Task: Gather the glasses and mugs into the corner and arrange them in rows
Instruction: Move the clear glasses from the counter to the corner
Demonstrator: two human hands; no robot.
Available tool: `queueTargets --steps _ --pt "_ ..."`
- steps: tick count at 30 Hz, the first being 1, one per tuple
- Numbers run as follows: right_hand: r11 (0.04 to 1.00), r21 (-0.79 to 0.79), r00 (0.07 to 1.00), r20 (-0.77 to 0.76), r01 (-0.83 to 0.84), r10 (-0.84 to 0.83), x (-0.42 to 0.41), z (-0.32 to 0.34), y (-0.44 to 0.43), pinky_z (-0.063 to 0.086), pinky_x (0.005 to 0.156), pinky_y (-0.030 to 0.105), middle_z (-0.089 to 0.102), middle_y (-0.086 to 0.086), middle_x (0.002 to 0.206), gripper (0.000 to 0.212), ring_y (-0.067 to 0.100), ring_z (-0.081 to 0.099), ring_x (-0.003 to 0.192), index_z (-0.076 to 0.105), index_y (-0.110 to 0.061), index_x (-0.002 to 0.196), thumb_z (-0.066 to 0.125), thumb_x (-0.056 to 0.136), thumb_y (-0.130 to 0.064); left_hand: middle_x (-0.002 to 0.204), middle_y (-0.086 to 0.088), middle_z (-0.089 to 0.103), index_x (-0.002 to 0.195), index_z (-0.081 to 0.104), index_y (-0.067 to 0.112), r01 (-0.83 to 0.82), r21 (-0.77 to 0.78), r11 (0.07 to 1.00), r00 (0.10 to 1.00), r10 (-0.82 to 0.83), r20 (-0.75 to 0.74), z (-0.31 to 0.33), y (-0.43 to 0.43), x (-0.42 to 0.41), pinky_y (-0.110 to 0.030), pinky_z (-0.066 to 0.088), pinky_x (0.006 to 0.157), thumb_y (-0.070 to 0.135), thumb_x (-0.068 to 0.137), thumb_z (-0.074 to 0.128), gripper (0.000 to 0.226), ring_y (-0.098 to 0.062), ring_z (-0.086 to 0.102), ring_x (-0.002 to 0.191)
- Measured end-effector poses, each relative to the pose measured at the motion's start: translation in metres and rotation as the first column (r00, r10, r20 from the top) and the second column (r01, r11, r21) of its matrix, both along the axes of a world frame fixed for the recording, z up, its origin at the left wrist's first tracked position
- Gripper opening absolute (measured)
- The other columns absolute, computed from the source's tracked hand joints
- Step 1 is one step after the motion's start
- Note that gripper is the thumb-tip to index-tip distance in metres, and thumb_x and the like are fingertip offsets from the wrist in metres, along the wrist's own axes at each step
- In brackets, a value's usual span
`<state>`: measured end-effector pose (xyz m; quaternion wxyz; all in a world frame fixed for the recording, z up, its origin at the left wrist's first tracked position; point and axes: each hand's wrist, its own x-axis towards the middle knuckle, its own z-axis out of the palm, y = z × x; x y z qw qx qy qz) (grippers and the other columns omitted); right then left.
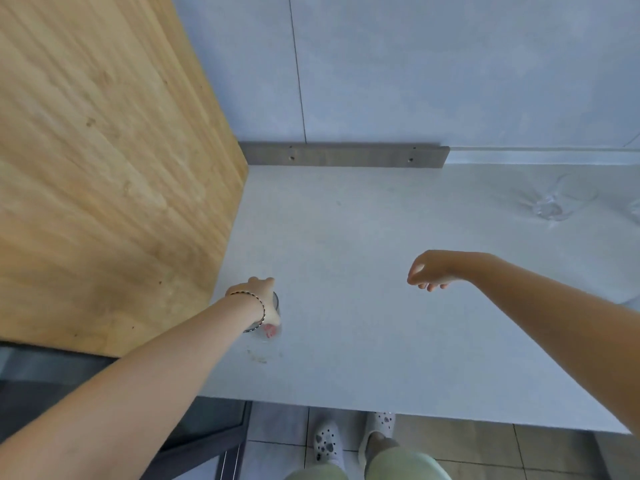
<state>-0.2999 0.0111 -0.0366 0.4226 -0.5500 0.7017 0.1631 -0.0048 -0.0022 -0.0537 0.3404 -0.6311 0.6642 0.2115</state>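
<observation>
White counter point(346, 237): left hand point(258, 297) grips glass point(272, 327) rim from above (right hand point(431, 271) empty).

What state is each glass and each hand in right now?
Left hand: closed over the top of a glass, near the wooden panel.
Glass with red print: upright on the countertop, gripped from above.
Right hand: empty, fingers loosely curled, above the counter.
Clear glass: standing alone at far right, untouched, not yet in the corner.
</observation>
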Motion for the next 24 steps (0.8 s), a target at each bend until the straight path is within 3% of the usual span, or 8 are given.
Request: queueTargets --steps 4,12,16,20,22,24 --pt "0.999 0.025 0.999 -0.007 -0.037 0.037 -0.011 -0.005 -0.032 0.046 0.064 0.018 0.062 0.003 0.097 0.034 0.017 0.061 0.088 0.060 -0.006 0.120 0.048 0.094 -0.024 0.105 -0.002 0.051 0.107 0.045 0.016 -0.074 -0.083 0.994 0.993 0.066 -0.096 0.011 -0.034 -0.009 -0.026 0.038 0.062 0.029 0.071 0.061 0.041 -0.024 0.053 0.082" --pt "0.996 0.033 0.996 -0.027 -0.089 0.090 -0.012 -0.012 -0.101 0.043 0.060 0.018 0.062 0.002 0.093 0.034 0.017 0.059 0.083 0.063 -0.005 0.116 0.047 0.093 -0.024 0.111 -0.003 0.049 0.116 0.045 0.019 -0.207 -0.290 0.934 0.963 0.142 -0.231 0.017 -0.135 -0.020 -0.028 0.039 0.067 0.037 0.072 0.066 0.052 -0.026 0.058 0.092" --pt "0.999 0.025 0.998 -0.043 -0.042 0.043 -0.007 -0.017 -0.133 0.046 0.072 0.025 0.067 0.008 0.098 0.034 0.018 0.058 0.082 0.064 -0.004 0.114 0.047 0.092 -0.024 0.117 -0.004 0.053 0.116 0.044 0.018 -0.205 -0.347 0.915 0.960 0.119 -0.253 0.017 -0.200 -0.018 -0.026 0.038 0.062 0.033 0.073 0.066 0.050 -0.025 0.055 0.088" --pt "1.000 0.030 0.998 -0.060 -0.006 0.008 0.002 -0.024 -0.160 0.043 0.074 0.028 0.063 0.008 0.089 0.037 0.021 0.055 0.081 0.064 -0.001 0.114 0.046 0.092 -0.023 0.123 -0.005 0.050 0.117 0.045 0.017 -0.146 -0.365 0.920 0.969 0.059 -0.240 0.007 -0.264 -0.017 -0.028 0.044 0.069 0.028 0.072 0.067 0.052 -0.024 0.059 0.104" --pt "0.999 0.040 0.997 -0.077 -0.002 0.005 0.007 -0.028 -0.170 0.043 0.079 0.028 0.064 0.007 0.099 0.036 0.022 0.060 0.091 0.062 -0.005 0.119 0.045 0.093 -0.024 0.123 -0.005 0.048 0.115 0.047 0.018 -0.146 -0.375 0.916 0.966 0.049 -0.254 -0.001 -0.289 -0.019 -0.028 0.042 0.066 0.025 0.069 0.069 0.051 -0.025 0.061 0.101" --pt "0.999 0.044 0.995 -0.099 0.005 -0.001 0.012 -0.033 -0.176 0.044 0.091 0.029 0.062 0.005 0.122 0.036 0.022 0.060 0.111 0.059 -0.011 0.123 0.045 0.094 -0.026 0.122 -0.006 0.048 0.114 0.047 0.017 -0.154 -0.384 0.911 0.960 0.046 -0.277 -0.008 -0.309 -0.022 -0.028 0.043 0.066 0.025 0.069 0.069 0.051 -0.027 0.062 0.100"
